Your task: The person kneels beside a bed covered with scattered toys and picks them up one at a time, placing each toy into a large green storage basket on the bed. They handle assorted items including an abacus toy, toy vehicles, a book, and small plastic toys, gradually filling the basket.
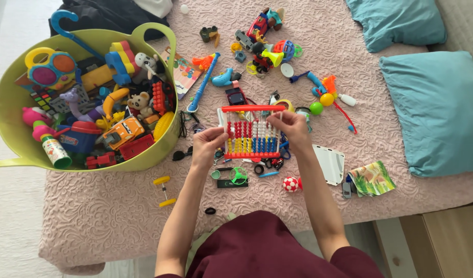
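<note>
bed (92, 216): pink textured cover, takes up most of the view, toys strewn over its middle and top
pillows (432, 108): two teal ones, right side, well apart from the hands
basket (159, 46): big lime tub on the bed's left, packed with toys, orange car and teddy near its right wall
abacus (252, 135): red frame, white rods, rows of red, yellow, blue and green beads; held up just above the bed centre, between both hands, loose toys around and under it
white panel (330, 163): flat on the cover, just right of the right forearm
ball (291, 184): small, red and white, below the abacus
left hand (207, 145): at the abacus's left edge, fingers curled in and closed on the frame side near the lower corner
right hand (293, 129): at the upper right corner, fingers half bent, tips pinching the rods or top bar; which one, cannot tell
handling, judged: keep a grip on both sides of the frame, hold it level so the beads don't slide, lift clear of the clutter underneath
</note>
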